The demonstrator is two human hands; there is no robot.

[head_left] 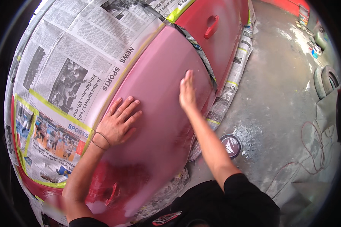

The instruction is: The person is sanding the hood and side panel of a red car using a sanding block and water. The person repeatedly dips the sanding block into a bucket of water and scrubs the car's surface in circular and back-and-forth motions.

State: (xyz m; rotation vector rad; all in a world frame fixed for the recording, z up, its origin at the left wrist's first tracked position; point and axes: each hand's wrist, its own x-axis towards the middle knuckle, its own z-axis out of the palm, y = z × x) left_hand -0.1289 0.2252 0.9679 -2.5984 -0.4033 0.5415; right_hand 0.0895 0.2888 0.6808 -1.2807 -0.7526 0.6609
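Note:
A car door panel [159, 75] with a dull pink, hazy coat over red fills the middle. My left hand [121, 120] lies flat on it near the newspaper edge, fingers spread, holding nothing. Farther right on the same panel is my right hand [187, 90], seen nearly edge-on with its fingers straight and close together. Its palm faces the panel and is mostly hidden. A small dark patch shows by its fingertips; I cannot tell what it is. A red door handle [112, 195] sits near my left forearm.
Newspaper [91, 49] held by yellow-green tape [58, 108] covers the windows. Beyond a gap is another red door [219, 41]. On the wet grey floor [272, 87] are a round dark-rimmed tub [231, 145], tires [325, 81] and a thin red hose [310, 151].

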